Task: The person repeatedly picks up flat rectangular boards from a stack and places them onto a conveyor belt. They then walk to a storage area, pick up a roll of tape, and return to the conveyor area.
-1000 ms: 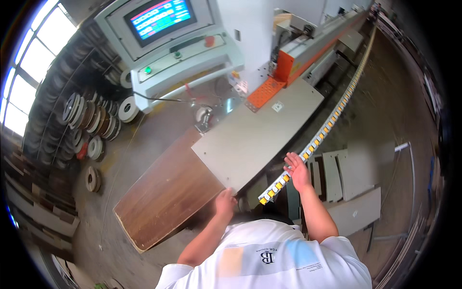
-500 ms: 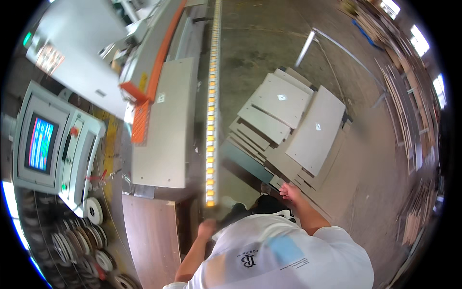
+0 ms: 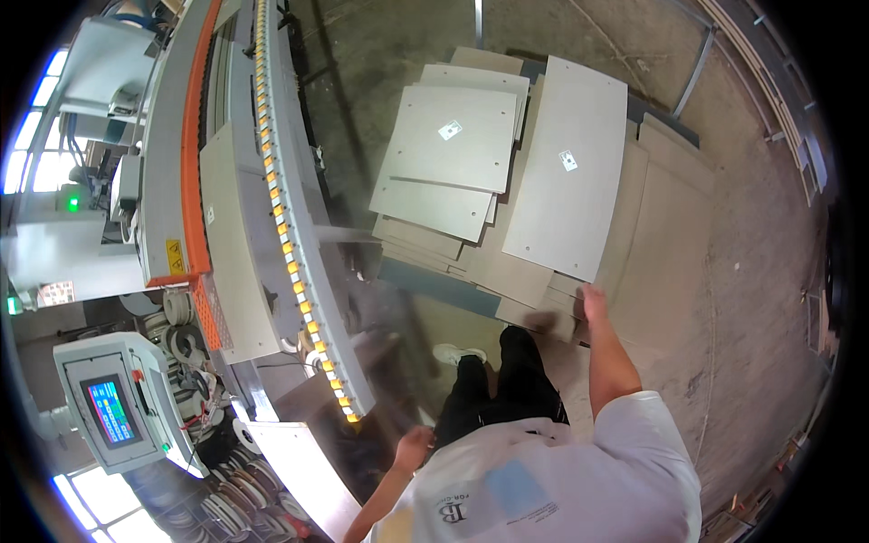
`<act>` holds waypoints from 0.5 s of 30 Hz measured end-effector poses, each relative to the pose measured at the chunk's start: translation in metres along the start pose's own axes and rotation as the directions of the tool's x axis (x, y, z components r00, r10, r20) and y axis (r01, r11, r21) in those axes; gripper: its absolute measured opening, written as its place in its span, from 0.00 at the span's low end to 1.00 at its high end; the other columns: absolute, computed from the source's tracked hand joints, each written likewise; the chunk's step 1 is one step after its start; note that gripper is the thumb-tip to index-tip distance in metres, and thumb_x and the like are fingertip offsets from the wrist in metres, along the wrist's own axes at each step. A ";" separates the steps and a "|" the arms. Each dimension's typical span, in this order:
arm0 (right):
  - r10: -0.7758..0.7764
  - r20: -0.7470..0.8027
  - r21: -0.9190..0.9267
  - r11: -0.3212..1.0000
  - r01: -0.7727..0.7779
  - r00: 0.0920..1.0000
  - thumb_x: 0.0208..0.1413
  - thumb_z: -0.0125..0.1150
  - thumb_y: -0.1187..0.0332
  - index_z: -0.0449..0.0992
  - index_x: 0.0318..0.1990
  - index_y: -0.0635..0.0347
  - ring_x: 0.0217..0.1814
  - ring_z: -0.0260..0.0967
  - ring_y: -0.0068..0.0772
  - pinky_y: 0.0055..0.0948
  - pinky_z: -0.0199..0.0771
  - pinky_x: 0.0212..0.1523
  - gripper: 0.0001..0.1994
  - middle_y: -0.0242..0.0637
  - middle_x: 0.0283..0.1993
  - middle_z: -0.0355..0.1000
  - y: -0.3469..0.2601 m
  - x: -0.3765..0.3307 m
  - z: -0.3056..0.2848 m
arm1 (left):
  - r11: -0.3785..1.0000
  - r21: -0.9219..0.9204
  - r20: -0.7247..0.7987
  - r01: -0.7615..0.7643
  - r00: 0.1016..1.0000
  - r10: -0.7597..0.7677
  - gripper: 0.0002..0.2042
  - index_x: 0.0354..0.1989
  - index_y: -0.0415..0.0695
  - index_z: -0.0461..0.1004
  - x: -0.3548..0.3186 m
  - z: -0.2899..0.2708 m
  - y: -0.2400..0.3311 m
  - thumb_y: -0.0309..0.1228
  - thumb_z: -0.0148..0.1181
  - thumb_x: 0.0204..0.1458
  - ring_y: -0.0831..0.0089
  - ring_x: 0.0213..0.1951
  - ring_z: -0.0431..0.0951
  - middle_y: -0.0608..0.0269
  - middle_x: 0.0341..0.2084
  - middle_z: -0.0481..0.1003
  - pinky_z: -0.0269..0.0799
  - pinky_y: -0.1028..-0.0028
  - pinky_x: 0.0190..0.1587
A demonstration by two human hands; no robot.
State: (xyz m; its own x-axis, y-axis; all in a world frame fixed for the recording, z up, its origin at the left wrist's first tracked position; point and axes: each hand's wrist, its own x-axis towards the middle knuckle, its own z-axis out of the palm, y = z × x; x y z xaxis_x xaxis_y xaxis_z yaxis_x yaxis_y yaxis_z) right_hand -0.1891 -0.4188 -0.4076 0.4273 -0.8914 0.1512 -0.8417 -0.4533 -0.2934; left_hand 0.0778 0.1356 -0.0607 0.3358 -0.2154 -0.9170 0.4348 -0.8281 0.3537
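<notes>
My left hand (image 3: 415,446) hangs low by my left hip with its fingers loosely curled; nothing shows in it. Farther out, my right hand (image 3: 593,301) reaches to the lower corner of a long pale board (image 3: 570,149) lying on a stack. Its fingers are small and partly hidden, so I cannot tell whether they touch or grip the board. Left of it lies a squarish pale board (image 3: 453,136) with holes near its corners and a white label. Another pale board (image 3: 434,206) sits partly beneath. Larger brown sheets (image 3: 670,217) lie to the right.
On the left runs a long machine with an orange rail (image 3: 192,136) and a roller strip (image 3: 282,226) with yellow rollers. A pale panel (image 3: 226,235) rests on it. A control screen (image 3: 110,410) and rolls of edging strip (image 3: 240,498) stand near left. Metal rails (image 3: 697,72) stand beyond the stack.
The view has swung rightward, and the stacked boards now appear closer and straighter. My right arm has stretched forward to the long board's near end. My left hand stays low beside me.
</notes>
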 end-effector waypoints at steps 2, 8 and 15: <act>0.367 0.072 0.080 0.925 -0.372 0.927 0.66 0.55 0.49 0.77 0.42 0.52 0.32 0.69 0.25 0.28 0.70 0.28 0.17 0.34 0.35 0.71 -0.003 0.027 0.017 | 0.991 -0.128 0.004 0.049 0.999 -0.049 0.13 0.51 0.41 0.78 -0.005 0.014 0.013 0.37 0.55 0.67 0.76 0.38 0.80 0.64 0.37 0.82 0.77 0.73 0.44; 0.675 0.690 0.291 0.070 -0.954 0.260 0.67 0.53 0.40 0.76 0.42 0.52 0.26 0.63 0.25 0.31 0.62 0.20 0.23 0.30 0.29 0.65 -0.043 0.117 -0.016 | 0.995 0.040 -0.039 0.089 0.995 -0.087 0.13 0.51 0.41 0.79 -0.013 0.048 0.043 0.37 0.58 0.66 0.78 0.38 0.78 0.67 0.36 0.82 0.75 0.75 0.45; 0.589 0.734 0.363 0.079 -0.928 0.337 0.67 0.55 0.39 0.79 0.45 0.50 0.24 0.63 0.24 0.28 0.64 0.21 0.23 0.27 0.28 0.68 -0.033 0.067 -0.038 | 0.986 -0.010 -0.007 0.168 0.986 -0.168 0.14 0.50 0.41 0.80 -0.004 0.030 0.071 0.38 0.59 0.65 0.79 0.38 0.79 0.67 0.37 0.82 0.75 0.75 0.45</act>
State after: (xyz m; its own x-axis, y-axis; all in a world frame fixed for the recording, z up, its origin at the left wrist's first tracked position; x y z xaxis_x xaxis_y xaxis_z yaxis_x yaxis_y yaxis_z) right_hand -0.1452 -0.4636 -0.3521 -0.1094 -0.5691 -0.8149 -0.3429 0.7911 -0.5065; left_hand 0.0825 0.0626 -0.0379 0.2639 -0.0695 -0.9620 0.4930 -0.8476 0.1964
